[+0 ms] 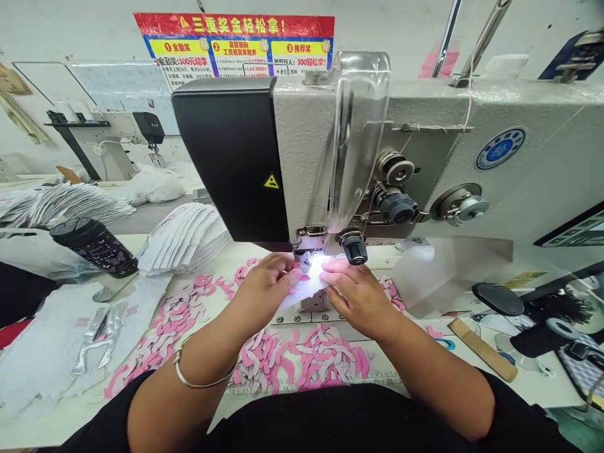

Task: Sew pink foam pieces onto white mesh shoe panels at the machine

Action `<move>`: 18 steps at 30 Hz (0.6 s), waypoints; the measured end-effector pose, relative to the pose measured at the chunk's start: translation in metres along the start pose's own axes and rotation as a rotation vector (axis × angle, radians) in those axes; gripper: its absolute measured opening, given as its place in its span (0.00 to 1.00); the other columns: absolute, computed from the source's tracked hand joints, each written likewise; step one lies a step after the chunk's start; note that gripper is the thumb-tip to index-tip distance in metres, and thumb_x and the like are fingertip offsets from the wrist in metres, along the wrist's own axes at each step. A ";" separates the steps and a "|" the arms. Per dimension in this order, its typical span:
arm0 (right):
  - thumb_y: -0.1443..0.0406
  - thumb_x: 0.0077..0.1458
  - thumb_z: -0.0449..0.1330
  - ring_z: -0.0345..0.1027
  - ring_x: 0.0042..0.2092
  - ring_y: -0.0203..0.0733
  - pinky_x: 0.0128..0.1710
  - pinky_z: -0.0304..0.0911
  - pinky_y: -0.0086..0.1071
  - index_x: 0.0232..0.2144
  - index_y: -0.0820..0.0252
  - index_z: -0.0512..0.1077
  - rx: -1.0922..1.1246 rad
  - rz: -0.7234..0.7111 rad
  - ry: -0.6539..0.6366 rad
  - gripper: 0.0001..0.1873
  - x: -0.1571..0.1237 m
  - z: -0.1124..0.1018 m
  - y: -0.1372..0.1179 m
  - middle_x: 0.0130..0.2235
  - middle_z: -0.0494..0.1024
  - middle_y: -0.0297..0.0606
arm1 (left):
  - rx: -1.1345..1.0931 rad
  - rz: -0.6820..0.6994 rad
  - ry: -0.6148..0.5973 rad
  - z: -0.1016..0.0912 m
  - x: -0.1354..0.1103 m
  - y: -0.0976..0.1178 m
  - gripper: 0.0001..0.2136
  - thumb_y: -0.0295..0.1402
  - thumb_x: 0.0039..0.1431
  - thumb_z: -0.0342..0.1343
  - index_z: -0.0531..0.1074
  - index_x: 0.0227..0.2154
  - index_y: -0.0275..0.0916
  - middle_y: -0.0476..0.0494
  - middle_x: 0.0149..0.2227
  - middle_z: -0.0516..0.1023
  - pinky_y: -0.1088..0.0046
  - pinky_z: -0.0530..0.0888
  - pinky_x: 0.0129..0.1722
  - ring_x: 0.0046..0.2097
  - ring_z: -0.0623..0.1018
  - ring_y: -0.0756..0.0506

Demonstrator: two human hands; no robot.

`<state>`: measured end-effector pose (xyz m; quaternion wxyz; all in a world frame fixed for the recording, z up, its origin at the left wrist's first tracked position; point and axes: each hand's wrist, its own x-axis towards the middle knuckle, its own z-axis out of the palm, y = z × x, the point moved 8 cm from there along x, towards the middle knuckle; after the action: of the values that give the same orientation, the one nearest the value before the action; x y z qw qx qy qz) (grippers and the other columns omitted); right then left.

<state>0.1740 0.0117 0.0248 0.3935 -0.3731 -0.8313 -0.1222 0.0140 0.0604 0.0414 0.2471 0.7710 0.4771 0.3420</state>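
Left of the sewing machine head (302, 126), a black bottle (94, 248) lies tilted beside a stack of white mesh pieces (184, 239) on the counter (61, 428), above loose pink strips (174, 314). At the presser foot (304, 248), the left grip (264, 292) pinches a white mesh piece (302, 289); the right grip (358, 299) presses it flat, fingers extended. Positioning appears in hand, calling for the piece to stay flat.

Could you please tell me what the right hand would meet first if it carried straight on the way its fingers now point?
Ahead of the right hand, probably the sewing machine's presser foot, past the white mesh fabric under its fingers, though lamp glare blurs the depth.
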 end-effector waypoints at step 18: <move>0.76 0.55 0.60 0.69 0.49 0.46 0.49 0.67 0.43 0.45 0.62 0.72 0.066 -0.077 0.141 0.15 -0.011 -0.006 -0.015 0.46 0.77 0.44 | -0.235 -0.170 -0.098 0.024 -0.004 -0.016 0.13 0.44 0.58 0.57 0.68 0.27 0.40 0.51 0.28 0.68 0.72 0.63 0.30 0.30 0.66 0.49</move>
<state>0.1716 -0.0075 0.0217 0.4582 -0.3180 -0.8188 -0.1359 0.0219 0.0626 0.0132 0.3867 0.7093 0.4849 0.3352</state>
